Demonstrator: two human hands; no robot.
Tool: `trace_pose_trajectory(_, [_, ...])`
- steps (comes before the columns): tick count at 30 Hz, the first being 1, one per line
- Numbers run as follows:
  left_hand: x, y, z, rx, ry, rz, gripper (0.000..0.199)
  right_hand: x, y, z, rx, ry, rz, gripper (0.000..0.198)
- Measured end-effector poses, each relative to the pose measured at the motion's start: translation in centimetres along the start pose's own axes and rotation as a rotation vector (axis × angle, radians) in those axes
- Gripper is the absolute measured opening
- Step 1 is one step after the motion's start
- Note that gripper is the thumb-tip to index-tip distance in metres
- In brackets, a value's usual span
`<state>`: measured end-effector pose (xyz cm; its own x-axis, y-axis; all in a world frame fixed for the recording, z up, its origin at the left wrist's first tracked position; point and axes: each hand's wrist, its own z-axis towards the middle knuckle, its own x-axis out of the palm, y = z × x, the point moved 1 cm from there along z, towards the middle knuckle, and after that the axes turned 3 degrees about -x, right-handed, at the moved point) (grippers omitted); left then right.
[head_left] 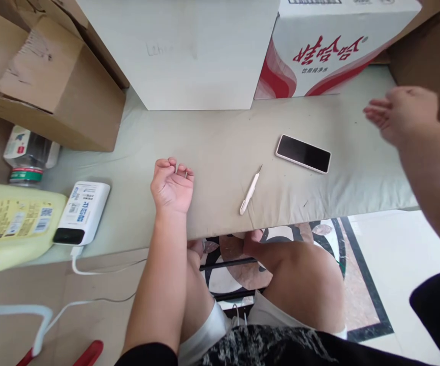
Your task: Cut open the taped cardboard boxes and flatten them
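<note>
My left hand [172, 185] rests palm up near the front of the cloth-covered table, its fingers loosely curled and apart, with nothing in it. Over the table's right end is my right hand [405, 114], blurred by motion, its fingers bent inward. No object shows in it, though the inside of its grip is partly hidden. A slim white pen-like tool [249, 193] with a thin dark tip lies between the hands, closer to the left one. Beyond it, to the right, a phone [304, 153] in a pale case lies with its dark screen up.
A white box [200, 61] and a red-and-white carton [322, 56] stand at the back. To the left are an open cardboard box [90, 96], a plastic bottle [27, 157], a yellow jug [18, 218] and a white power bank [85, 211] with a cable [86, 273] hanging off the edge.
</note>
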<state>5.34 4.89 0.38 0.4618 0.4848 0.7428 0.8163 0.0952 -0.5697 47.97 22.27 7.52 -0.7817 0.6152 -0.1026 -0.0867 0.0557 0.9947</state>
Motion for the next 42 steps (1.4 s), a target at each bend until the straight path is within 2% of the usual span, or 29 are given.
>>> trace_pose_trajectory(4, [-0.1, 0.3, 0.0, -0.029, 0.074, 0.010, 0.024, -1.0, -2.9, -4.5, 0.171, -0.019, -0.170, 0.029])
trace_pose_trajectory(8, [-0.3, 0.1, -0.7, -0.044, 0.095, -0.035, 0.025, -1.7, -2.1, -7.7, 0.204, 0.034, -0.276, 0.029])
trace_pose_trajectory(12, [-0.5, -0.7, -1.3, -0.033, 0.055, -0.138, 0.025, -0.4, 0.2, -10.7, 0.136, 0.147, -0.375, 0.026])
trace_pose_trajectory(15, [-0.9, -1.7, -1.5, -0.014, 0.053, -0.189, 0.023, 2.5, 1.6, -13.6, 0.027, 0.315, -0.405, 0.018])
trace_pose_trajectory(20, [-1.4, -3.4, -1.4, -0.029, 0.002, -0.258, 0.016, 10.4, 1.7, -19.5, -0.083, 0.672, -0.379, 0.016])
trace_pose_trajectory(25, [-1.7, -5.0, -1.1, -0.032, -0.122, -0.281, 0.005, 21.1, 0.7, -26.6, -0.263, 1.071, -0.346, 0.021])
trace_pose_trajectory(28, [-1.9, -5.7, -1.1, -0.025, -0.152, -0.296, 0.008, 28.1, 1.5, -31.5, -0.622, 1.259, -0.351, 0.024])
trace_pose_trajectory(30, [-2.1, -6.0, -1.2, -0.029, -0.160, -0.287, 0.009, 32.5, 2.5, -34.7, -0.873, 1.295, -0.336, 0.030])
trace_pose_trajectory(31, [-2.2, -6.1, -1.2, -0.033, -0.163, -0.277, 0.009, 34.5, 3.0, -36.2, -0.935, 1.326, -0.360, 0.033])
trace_pose_trajectory(32, [-2.4, -6.1, -1.2, -0.036, -0.162, -0.264, 0.009, 36.3, 3.3, -37.5, -0.937, 1.366, -0.392, 0.035])
trace_pose_trajectory(34, [-2.7, -6.2, -1.0, -0.030, -0.152, -0.233, 0.009, 38.9, 3.7, -39.6, -0.990, 1.401, -0.385, 0.030])
trace_pose_trajectory(36, [-3.1, -6.2, -0.8, 0.001, -0.153, -0.194, 0.009, 39.9, 3.6, -40.8, -1.033, 1.409, -0.432, 0.031])
trace_pose_trajectory(38, [-3.4, -6.2, -0.7, 0.049, -0.174, -0.121, 0.010, 39.2, 3.0, -40.8, -1.051, 1.405, -0.495, 0.037])
trace_pose_trajectory(40, [-3.7, -6.4, -0.9, 0.158, -0.246, 0.023, 0.012, 36.8, 2.6, -39.8, -1.066, 1.374, -0.474, 0.038])
trace_pose_trajectory(42, [-4.1, -6.9, -1.6, 0.425, -0.381, 0.228, 0.012, 32.9, 2.5, -38.1, -1.093, 1.299, -0.356, 0.035])
